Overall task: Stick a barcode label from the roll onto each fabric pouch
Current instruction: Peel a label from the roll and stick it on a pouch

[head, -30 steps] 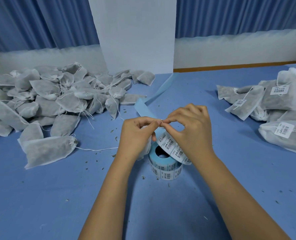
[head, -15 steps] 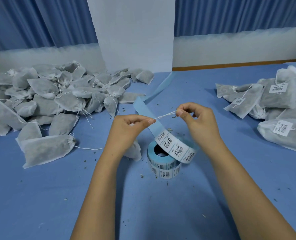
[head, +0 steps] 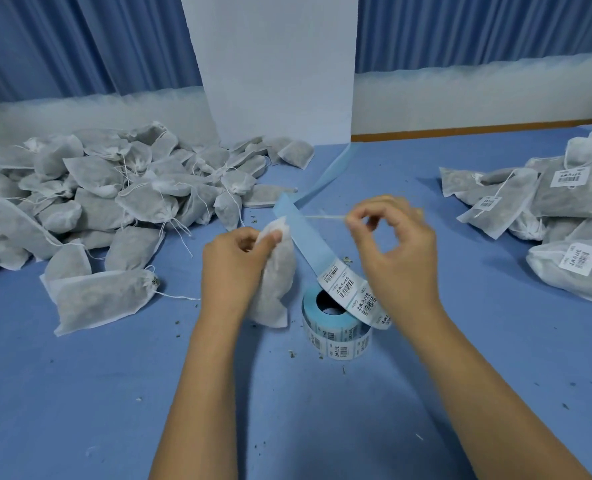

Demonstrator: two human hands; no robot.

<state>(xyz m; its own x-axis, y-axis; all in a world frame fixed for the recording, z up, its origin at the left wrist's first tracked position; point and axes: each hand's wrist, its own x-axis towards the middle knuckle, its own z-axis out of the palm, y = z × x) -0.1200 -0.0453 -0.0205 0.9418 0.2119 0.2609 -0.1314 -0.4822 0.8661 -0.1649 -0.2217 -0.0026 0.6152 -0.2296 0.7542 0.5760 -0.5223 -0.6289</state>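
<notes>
Drawstring [head: 325,218] runs taut and nearly level from the mouth of the fabric pouch [head: 274,282] to the right hand [head: 395,258], which pinches its end between thumb and forefinger, the other fingers loosely curled. The left hand [head: 232,271] grips the gathered neck of the pouch, so the pouch hangs with its long axis close to upright. Whether its bottom touches the bench [head: 80,393] I cannot tell.

The label roll [head: 336,332] stands just right of the pouch and below the right hand. Its strip rises back and to the left, passing just beside the pouch's top. The first barcode label [head: 332,273] on the strip lies between the two hands, nearer the right.

By that layout, the right hand looks best placed to let go of the drawstring and peel that label, while the left turns the pouch's broad face toward it. Unlabelled pouches [head: 114,192] are heaped well to the left, and labelled pouches [head: 564,199] lie well to the right.
</notes>
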